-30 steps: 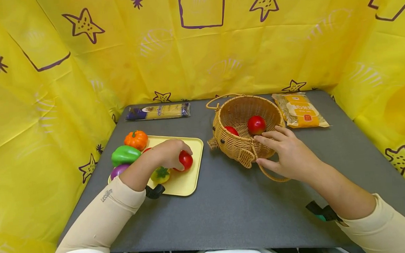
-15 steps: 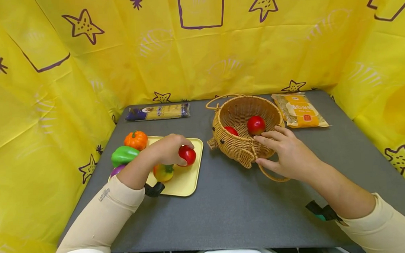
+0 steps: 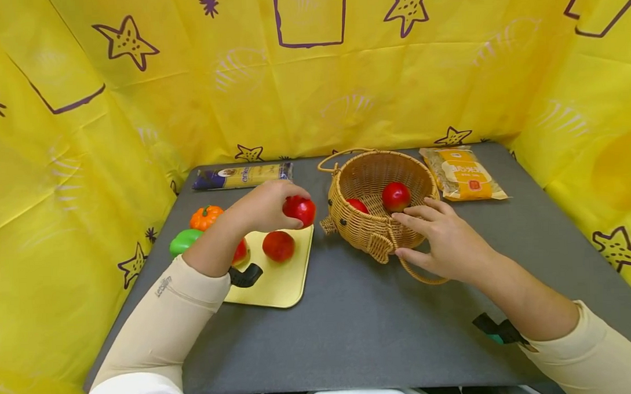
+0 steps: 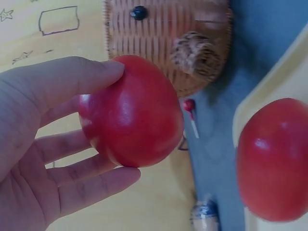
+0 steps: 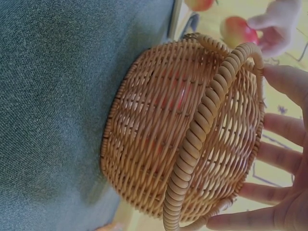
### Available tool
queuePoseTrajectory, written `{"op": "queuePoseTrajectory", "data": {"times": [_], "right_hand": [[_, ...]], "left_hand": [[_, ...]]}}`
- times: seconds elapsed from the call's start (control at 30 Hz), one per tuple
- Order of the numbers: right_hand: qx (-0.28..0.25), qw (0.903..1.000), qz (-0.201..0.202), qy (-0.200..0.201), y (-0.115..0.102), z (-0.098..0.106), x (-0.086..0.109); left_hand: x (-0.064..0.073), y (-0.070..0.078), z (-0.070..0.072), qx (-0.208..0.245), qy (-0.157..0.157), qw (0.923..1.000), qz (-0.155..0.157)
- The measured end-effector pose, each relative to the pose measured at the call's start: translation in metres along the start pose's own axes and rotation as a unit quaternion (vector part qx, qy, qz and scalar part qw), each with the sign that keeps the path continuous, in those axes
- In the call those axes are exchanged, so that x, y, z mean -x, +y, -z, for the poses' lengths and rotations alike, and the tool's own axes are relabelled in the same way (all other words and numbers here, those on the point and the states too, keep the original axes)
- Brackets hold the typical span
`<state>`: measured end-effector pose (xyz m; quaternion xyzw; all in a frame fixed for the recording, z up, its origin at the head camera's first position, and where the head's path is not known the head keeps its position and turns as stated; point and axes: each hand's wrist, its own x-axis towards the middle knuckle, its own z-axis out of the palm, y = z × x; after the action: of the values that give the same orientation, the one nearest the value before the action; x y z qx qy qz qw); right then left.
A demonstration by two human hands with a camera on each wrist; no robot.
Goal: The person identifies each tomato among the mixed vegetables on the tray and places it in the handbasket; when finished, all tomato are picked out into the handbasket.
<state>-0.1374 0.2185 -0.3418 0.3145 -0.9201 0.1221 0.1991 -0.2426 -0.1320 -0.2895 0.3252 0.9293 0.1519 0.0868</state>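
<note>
My left hand point(image 3: 266, 207) holds a red apple point(image 3: 300, 211) between thumb and fingers, raised over the right part of the yellow tray point(image 3: 277, 291). In the left wrist view the thumb lies across the top of this apple point(image 4: 134, 113), fingers beneath. Another red, round fruit point(image 3: 278, 246) lies on the tray below. The wicker basket point(image 3: 361, 230), with an animal snout and eyes, stands to the right and holds two red apples, one plainly visible point(image 3: 396, 197), one partly behind the rim point(image 3: 357, 206). My right hand point(image 3: 447, 239) rests extended fingers on the basket's near right rim, beside the handle point(image 5: 192, 139).
At the tray's left are an orange pumpkin point(image 3: 205, 217), a green pepper point(image 3: 184, 242) and a red-yellow fruit point(image 3: 240, 253), partly hidden by my left arm. A long noodle packet point(image 3: 244, 176) lies at the back left. A yellow-labelled food bag point(image 3: 463, 174) lies right of the basket.
My left hand has lifted the apple off the tray, up and slightly right, uncovering another red fruit beneath. My right hand stays at the basket rim.
</note>
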Motion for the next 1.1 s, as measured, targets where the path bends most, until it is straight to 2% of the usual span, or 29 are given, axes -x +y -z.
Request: {"op": "queuePoseTrajectory", "data": {"times": [0.13, 0.27, 0.4, 0.63, 0.83, 1.1], "right_hand": [[-0.001, 1.0000, -0.004, -0.003, 0.000, 0.000, 0.000], [0.000, 1.0000, -0.006, -0.003, 0.001, 0.000, 0.001], [-0.002, 1.0000, -0.005, -0.003, 0.001, 0.000, 0.001], [-0.002, 1.0000, -0.004, -0.002, 0.000, 0.000, 0.001], [-0.002, 1.0000, 0.002, 0.003, 0.001, -0.001, 0.000], [-0.005, 0.9999, -0.010, -0.010, 0.001, -0.001, 0.001]], "left_hand": [[-0.009, 0.009, 0.011, 0.005, 0.014, 0.9999, -0.008], [-0.020, 0.021, 0.018, 0.002, 0.044, 0.9987, -0.025], [-0.030, 0.033, 0.022, 0.003, 0.068, 0.9970, -0.038], [-0.048, 0.052, 0.026, -0.002, 0.087, 0.9947, -0.056], [-0.064, 0.066, 0.018, 0.000, 0.083, 0.9945, -0.064], [-0.087, 0.074, -0.006, -0.022, 0.049, 0.9967, -0.060]]}}
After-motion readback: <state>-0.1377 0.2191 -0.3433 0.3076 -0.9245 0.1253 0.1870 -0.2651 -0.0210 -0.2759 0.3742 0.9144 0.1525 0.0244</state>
